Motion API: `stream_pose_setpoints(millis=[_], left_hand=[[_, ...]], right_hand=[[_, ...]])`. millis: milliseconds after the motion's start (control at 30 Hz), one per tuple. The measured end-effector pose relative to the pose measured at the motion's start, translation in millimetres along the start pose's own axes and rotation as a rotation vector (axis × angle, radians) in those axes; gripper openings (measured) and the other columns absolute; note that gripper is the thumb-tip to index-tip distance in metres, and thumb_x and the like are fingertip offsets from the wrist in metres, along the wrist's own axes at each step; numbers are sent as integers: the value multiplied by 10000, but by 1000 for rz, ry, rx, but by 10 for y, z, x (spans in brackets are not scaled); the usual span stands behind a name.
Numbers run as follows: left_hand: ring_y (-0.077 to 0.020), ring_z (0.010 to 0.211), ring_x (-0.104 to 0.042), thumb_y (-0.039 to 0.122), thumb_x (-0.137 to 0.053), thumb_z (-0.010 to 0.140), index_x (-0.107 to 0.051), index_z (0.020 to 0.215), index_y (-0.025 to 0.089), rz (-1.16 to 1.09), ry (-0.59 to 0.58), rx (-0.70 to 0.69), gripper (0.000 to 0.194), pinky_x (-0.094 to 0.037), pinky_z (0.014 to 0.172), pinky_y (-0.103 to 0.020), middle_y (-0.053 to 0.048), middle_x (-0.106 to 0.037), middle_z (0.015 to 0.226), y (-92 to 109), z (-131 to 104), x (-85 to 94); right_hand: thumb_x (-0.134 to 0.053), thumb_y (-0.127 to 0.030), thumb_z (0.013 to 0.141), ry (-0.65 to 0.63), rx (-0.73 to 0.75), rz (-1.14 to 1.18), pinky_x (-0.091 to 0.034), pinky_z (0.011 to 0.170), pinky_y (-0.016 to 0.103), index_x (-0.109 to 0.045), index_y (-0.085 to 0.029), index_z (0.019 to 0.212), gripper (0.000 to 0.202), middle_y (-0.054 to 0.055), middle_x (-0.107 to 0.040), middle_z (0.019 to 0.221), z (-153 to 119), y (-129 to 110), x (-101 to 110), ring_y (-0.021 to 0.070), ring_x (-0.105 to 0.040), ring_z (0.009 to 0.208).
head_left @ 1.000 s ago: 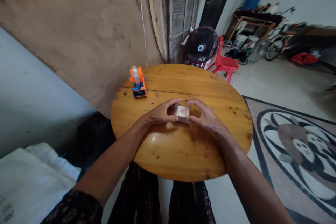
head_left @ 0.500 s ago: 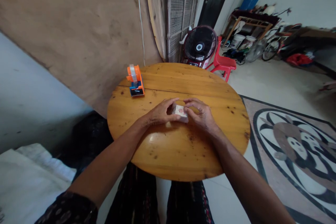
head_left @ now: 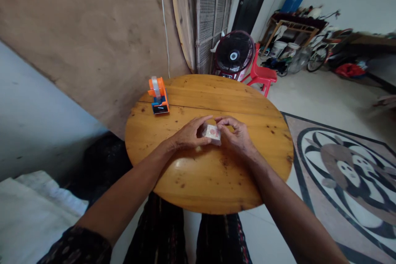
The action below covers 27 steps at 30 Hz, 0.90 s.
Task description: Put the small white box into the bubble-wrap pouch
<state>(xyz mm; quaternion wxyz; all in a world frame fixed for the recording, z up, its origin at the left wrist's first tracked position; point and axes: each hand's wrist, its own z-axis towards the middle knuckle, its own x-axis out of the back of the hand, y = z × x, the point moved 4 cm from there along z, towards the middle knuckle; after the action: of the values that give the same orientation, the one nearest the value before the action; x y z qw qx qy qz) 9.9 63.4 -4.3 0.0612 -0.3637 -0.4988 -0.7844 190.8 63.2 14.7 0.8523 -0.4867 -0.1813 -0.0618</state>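
A small white box point(head_left: 213, 132) with a reddish print on its top sits low over the middle of the round wooden table point(head_left: 198, 181). My left hand point(head_left: 192, 133) curves around its left side, thumb along the near edge and fingers behind. At the right, my right hand point(head_left: 237, 135) has thumb and forefinger closed together at the box's upper right corner. Whether a thin film or flap lies between those fingertips is too small to tell.
An orange and blue tape dispenser point(head_left: 159, 95) with a roll of clear tape stands at the table's back left. Beyond the far edge are a fan point(head_left: 234, 54) and a red plastic chair point(head_left: 261, 70). A wooden board point(head_left: 93, 20) leans at the left.
The thumb and forefinger of my right hand have shifted slightly at the box's corner, and more of its top shows. My left hand keeps its hold. The view moved a little.
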Motion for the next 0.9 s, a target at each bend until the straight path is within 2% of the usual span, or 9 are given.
stream_pose_setpoints(millis=[300,500,733,900], left_hand=[[-281,1132,-569,511,-675,764,-401,1447,187,-74,-16,-8,804,-443,993,-425,-118,-573,1315,38,6,13],[-250,1060,-607,371,-722,739,-396,1444,203,-108,-8,-30,794,-480,940,-391,-88,-617,1243,72,-2,6],[-285,1206,-554,262,-741,713,-318,1484,202,-231,-20,-111,881,-456,1015,-435,-137,-537,1374,42,-6,-58],[-288,1239,-534,199,-719,718,-238,1516,257,-267,15,-140,934,-459,1026,-456,-149,-431,1455,18,-12,-90]], right_hand=[[-650,-394,819,24,-143,214,-473,801,332,-631,-208,760,197,50,-690,986,14,82,-20,178,-620,859],[-661,-397,808,48,-204,322,-479,760,321,-596,-210,751,206,44,-674,991,16,137,-67,164,-612,816],[-638,-425,842,124,-159,328,-462,828,328,-603,-226,787,209,19,-683,897,64,106,22,156,-616,808],[-655,-446,830,137,-171,352,-469,789,323,-605,-223,780,234,23,-694,893,79,76,54,161,-627,796]])
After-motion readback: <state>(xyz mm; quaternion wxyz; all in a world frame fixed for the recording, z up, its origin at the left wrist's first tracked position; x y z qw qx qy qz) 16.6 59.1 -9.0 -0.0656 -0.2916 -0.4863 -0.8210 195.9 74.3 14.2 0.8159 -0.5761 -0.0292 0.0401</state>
